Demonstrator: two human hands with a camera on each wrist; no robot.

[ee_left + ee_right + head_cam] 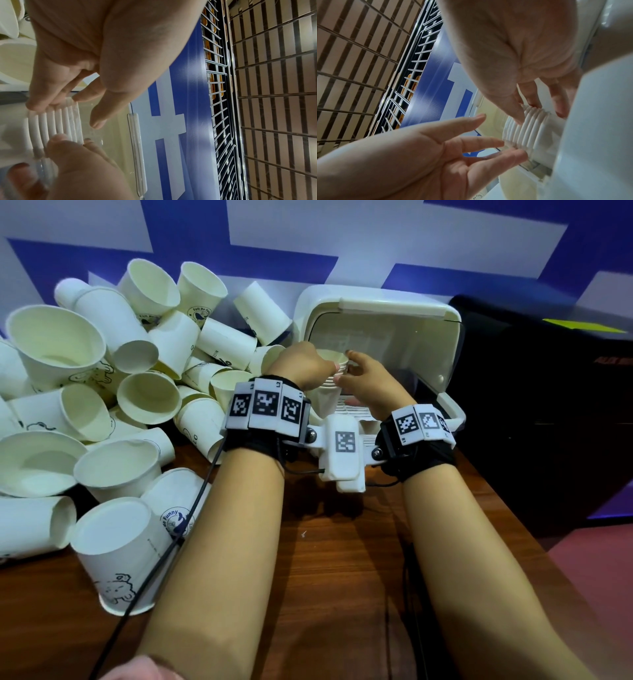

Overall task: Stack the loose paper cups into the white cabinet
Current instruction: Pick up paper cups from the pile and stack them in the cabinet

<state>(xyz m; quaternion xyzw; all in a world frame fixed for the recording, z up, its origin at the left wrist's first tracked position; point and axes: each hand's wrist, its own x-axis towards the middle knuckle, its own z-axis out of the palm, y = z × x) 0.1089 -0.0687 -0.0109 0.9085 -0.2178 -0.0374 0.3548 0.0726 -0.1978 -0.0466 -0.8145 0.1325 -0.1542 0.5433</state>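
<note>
A nested stack of white paper cups (333,363) stands upright in the mouth of the white cabinet (373,302), whose lid is raised. My right hand (356,368) pinches the stack's rolled rims (530,129) between thumb and fingers. My left hand (305,364) is on the stack's other side, with fairly straight fingertips (34,106) touching the rims (51,124) and the thumb held off them. The right hand's thumb (58,140) lies on the same rims. The stack's lower part is hidden behind both hands.
A big heap of loose paper cups (137,378) covers the left of the wooden table (342,542), reaching the cabinet's left side. A black box (548,412) stands right of the cabinet. A black cable (161,563) runs from my left wrist over the nearest cup.
</note>
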